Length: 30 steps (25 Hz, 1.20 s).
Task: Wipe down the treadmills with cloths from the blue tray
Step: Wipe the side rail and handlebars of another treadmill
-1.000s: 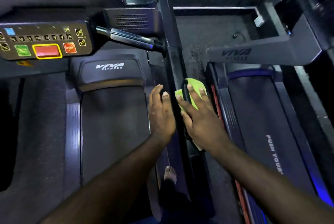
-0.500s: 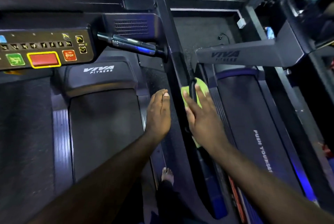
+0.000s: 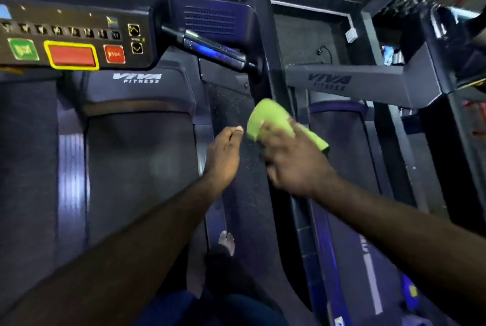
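A lime-green cloth is wrapped around the black upright side rail between two treadmills. My right hand grips the cloth around that rail, thumb on the near side. My left hand is open with straight fingers held together, just left of the rail above the speckled side strip of the left treadmill. The blue tray is not in view.
The left treadmill's console with red and green buttons and a chrome handle sits at upper left. The right treadmill's belt and grey arm lie to the right. A bare foot stands on the side strip below.
My right hand went from lying flat on the cloth to gripping it round the rail, and slid up it. The cloth now bunches above my fingers. My left hand stays alongside.
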Each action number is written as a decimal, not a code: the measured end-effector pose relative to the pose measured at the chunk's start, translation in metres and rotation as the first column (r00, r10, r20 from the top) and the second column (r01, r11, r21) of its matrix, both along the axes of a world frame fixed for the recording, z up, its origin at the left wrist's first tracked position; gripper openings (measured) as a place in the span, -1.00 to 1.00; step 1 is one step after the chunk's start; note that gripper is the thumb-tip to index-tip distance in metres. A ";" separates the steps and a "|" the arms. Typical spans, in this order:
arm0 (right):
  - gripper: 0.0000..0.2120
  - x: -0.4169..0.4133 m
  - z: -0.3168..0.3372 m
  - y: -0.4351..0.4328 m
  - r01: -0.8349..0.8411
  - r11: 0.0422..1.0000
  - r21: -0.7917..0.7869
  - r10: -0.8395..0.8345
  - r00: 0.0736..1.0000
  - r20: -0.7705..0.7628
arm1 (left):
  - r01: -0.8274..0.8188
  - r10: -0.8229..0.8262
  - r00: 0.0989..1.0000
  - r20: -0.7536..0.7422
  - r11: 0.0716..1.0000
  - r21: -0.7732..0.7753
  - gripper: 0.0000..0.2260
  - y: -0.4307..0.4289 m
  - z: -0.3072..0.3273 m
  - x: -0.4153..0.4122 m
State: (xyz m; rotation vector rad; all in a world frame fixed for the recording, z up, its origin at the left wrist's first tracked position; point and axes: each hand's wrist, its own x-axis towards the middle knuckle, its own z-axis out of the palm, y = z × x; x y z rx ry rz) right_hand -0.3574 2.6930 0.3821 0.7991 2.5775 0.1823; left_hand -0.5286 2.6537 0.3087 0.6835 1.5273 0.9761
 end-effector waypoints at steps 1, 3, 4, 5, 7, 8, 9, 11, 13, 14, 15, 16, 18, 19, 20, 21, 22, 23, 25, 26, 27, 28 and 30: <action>-0.60 -0.001 0.003 -0.012 -0.147 0.984 -0.102 0.161 0.975 0.156 | -0.059 0.063 0.994 0.093 0.997 -0.045 -0.73 -0.006 -0.004 0.004; -0.54 -0.025 0.010 0.016 -0.310 0.928 -0.208 0.362 0.882 0.301 | -0.141 0.179 0.934 0.309 0.980 -0.142 -0.61 -0.018 -0.009 0.016; -0.48 -0.040 0.006 0.045 -0.315 0.934 -0.172 0.354 0.883 0.307 | -0.170 0.229 0.891 0.392 0.969 -0.179 -0.58 -0.023 -0.012 0.022; -0.43 -0.052 -0.001 0.072 -0.290 0.953 -0.090 0.304 0.903 0.305 | -0.188 0.259 0.850 0.459 0.963 -0.195 -0.56 -0.026 -0.011 0.025; -0.38 -0.074 -0.004 0.107 -0.176 0.982 0.065 0.146 0.934 0.325 | -0.245 0.337 0.770 0.542 0.940 -0.237 -0.46 -0.027 -0.016 0.029; -0.43 -0.080 -0.012 0.103 -0.110 0.987 0.116 0.063 0.933 0.355 | -0.277 0.378 0.750 0.542 0.924 -0.261 -0.40 -0.026 -0.020 0.029; -0.48 -0.082 -0.017 0.082 -0.086 0.988 0.126 0.031 0.922 0.386 | -0.305 0.409 0.755 0.513 0.911 -0.278 -0.30 -0.027 -0.019 0.025; -0.51 -0.071 -0.021 0.019 -0.125 0.991 -0.053 0.135 0.865 0.484 | -0.323 0.418 0.776 0.471 0.906 -0.272 -0.07 -0.028 -0.017 0.016; -0.55 -0.055 -0.010 -0.011 -0.194 0.954 -0.230 0.287 0.817 0.499 | -0.338 0.426 0.768 0.478 0.904 -0.262 -0.11 -0.030 -0.013 0.006; -0.55 -0.058 -0.007 0.003 -0.237 0.944 -0.228 0.323 0.806 0.496 | -0.343 0.418 0.761 0.497 0.908 -0.240 -0.23 -0.029 -0.012 0.002; -0.54 -0.066 -0.003 0.027 -0.265 0.952 -0.153 0.306 0.814 0.494 | -0.328 0.392 0.766 0.510 0.920 -0.216 -0.32 -0.028 -0.012 0.001; -0.55 -0.076 -0.001 0.061 -0.247 0.969 -0.027 0.227 0.835 0.502 | -0.296 0.358 0.770 0.528 0.934 -0.202 -0.36 -0.027 -0.013 0.003; -0.62 -0.090 0.001 0.102 -0.102 0.982 0.158 0.026 0.906 0.423 | -0.254 0.325 0.766 0.555 0.945 -0.205 -0.36 -0.027 -0.009 0.009; -0.66 -0.090 -0.006 0.097 -0.084 0.977 0.197 -0.004 0.912 0.410 | -0.241 0.312 0.774 0.551 0.950 -0.200 -0.37 -0.028 -0.007 0.011; -0.67 -0.085 -0.011 0.072 -0.071 0.983 0.172 -0.002 0.921 0.389 | -0.227 0.296 0.778 0.553 0.955 -0.192 -0.40 -0.030 -0.004 0.013; -0.66 -0.074 -0.015 0.033 -0.039 0.999 0.037 0.019 0.899 0.437 | -0.221 0.296 0.778 0.554 0.955 -0.198 -0.43 -0.034 0.000 0.014; -0.65 -0.061 -0.012 0.001 -0.123 0.988 -0.092 0.152 0.866 0.476 | -0.213 0.293 0.786 0.545 0.955 -0.206 -0.42 -0.039 0.000 0.015; -0.65 -0.055 -0.006 -0.011 -0.147 0.975 -0.166 0.210 0.852 0.480 | -0.201 0.278 0.799 0.533 0.959 -0.199 -0.41 -0.044 0.000 0.017; -0.63 -0.070 0.003 0.017 -0.196 0.970 -0.143 0.242 0.838 0.489 | -0.166 0.222 0.829 0.513 0.974 -0.154 -0.46 -0.053 -0.003 0.021; -0.63 -0.083 0.005 0.042 -0.174 0.984 -0.043 0.172 0.854 0.490 | -0.152 0.202 0.839 0.505 0.978 -0.139 -0.43 -0.057 -0.007 0.025; -0.64 -0.091 0.002 0.067 -0.123 0.991 0.055 0.085 0.887 0.454 | -0.139 0.197 0.848 0.492 0.978 -0.153 -0.36 -0.063 -0.011 0.027; -0.65 -0.093 -0.001 0.075 -0.104 0.990 0.100 0.049 0.897 0.440 | -0.144 0.208 0.859 0.468 0.975 -0.170 -0.31 -0.069 -0.017 0.028; -0.66 -0.070 -0.014 0.035 -0.119 0.992 0.035 0.096 0.913 0.397 | -0.169 0.233 0.886 0.400 0.967 -0.189 -0.32 -0.081 -0.024 0.024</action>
